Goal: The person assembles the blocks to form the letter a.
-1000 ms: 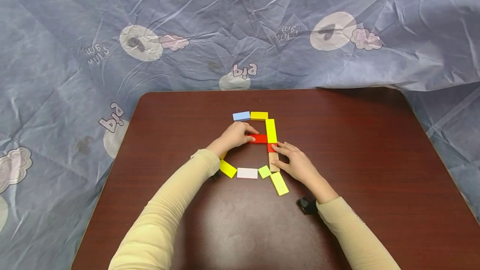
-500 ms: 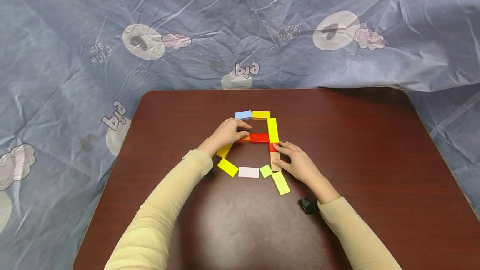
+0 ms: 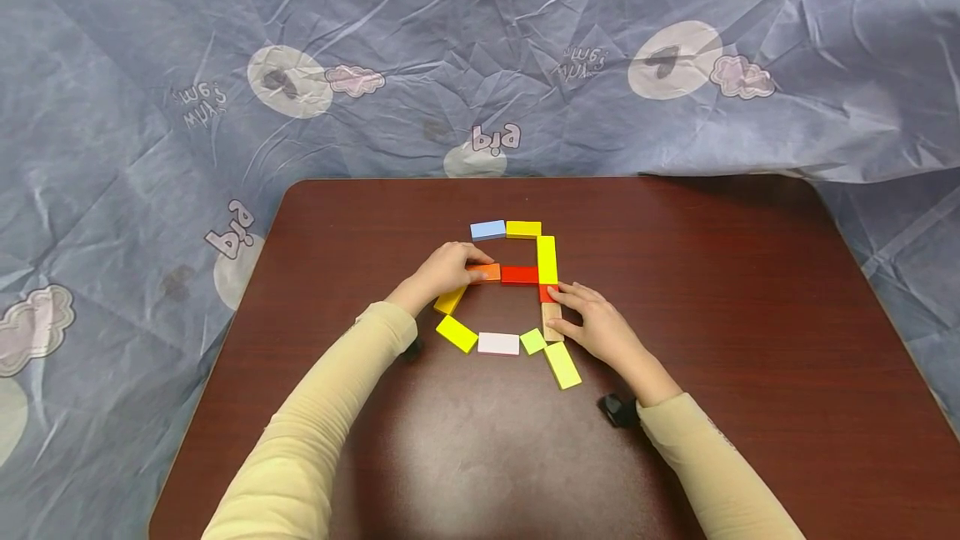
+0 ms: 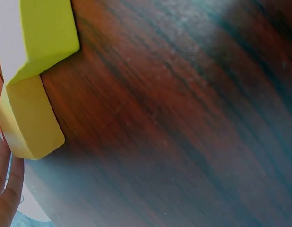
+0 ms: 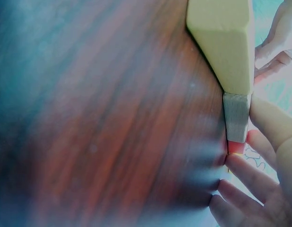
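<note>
In the head view my left hand holds an orange block between thumb and fingers, end to end with a red block. My right hand rests its fingertips on a short red block, its thumb on a plain wooden block; the fingers are fairly straight. A tall yellow block stands beyond them. A darker yellow block lies just below my left hand, partly covered by it. The left wrist view shows that yellow block and fingers at the edge.
A blue block and a yellow block lie at the back. In front lie a yellow block, a white block, a small green block and a pale yellow-green block. A patterned cloth hangs behind the table.
My left hand has moved left from the red block's end onto the orange block, which has come into sight. The right hand stays on its blocks. The head view has shifted slightly.
</note>
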The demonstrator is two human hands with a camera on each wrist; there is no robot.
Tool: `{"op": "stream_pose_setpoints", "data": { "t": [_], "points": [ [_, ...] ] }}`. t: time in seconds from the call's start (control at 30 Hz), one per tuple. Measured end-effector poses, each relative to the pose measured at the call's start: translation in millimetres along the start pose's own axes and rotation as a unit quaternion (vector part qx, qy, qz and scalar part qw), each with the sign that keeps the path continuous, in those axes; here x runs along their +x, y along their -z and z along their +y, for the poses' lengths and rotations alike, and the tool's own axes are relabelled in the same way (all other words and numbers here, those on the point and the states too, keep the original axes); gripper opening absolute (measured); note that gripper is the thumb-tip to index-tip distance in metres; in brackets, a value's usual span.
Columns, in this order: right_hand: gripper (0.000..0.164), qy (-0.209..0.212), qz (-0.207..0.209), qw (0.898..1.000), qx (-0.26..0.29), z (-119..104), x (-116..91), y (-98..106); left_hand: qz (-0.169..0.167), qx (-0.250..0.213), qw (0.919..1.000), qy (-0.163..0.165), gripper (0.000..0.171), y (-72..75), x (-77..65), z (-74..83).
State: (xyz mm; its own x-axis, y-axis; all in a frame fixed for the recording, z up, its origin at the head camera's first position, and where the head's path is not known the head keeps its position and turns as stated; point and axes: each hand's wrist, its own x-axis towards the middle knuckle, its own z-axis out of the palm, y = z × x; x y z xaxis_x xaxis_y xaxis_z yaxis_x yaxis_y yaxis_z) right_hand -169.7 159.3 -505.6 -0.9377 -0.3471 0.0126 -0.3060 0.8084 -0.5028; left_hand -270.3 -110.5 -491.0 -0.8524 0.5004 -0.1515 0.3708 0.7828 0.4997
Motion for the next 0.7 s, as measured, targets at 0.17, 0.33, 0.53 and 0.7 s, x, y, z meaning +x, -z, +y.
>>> {"op": "stream_pose_setpoints", "data": {
  "t": [0.17, 0.33, 0.53, 0.7],
  "points": [
    [0.058, 0.003, 0.001, 1.000, 0.001, 0.1, 0.2, 0.2, 0.001, -0.015, 0.9999, 0.004, 0.032, -0.8, -0.3, -0.4],
    [0.057, 0.004, -0.001, 1.000, -0.001, -0.7, 0.6, 0.9, 0.000, -0.022, 0.9996, 0.017, 0.033, -2.5, -1.0, -0.6],
    [0.056, 0.013, 0.008, 1.000, -0.002, -0.6, -0.1, 0.6, 0.001, -0.019, 0.9997, 0.015, 0.034, -2.3, -2.1, 0.0],
    [0.056, 0.019, 0.011, 1.000, 0.000, 0.0, 0.1, 0.3, 0.025, 0.011, 0.9996, -0.004, 0.033, 1.8, -8.0, 7.8]
  ]
}}
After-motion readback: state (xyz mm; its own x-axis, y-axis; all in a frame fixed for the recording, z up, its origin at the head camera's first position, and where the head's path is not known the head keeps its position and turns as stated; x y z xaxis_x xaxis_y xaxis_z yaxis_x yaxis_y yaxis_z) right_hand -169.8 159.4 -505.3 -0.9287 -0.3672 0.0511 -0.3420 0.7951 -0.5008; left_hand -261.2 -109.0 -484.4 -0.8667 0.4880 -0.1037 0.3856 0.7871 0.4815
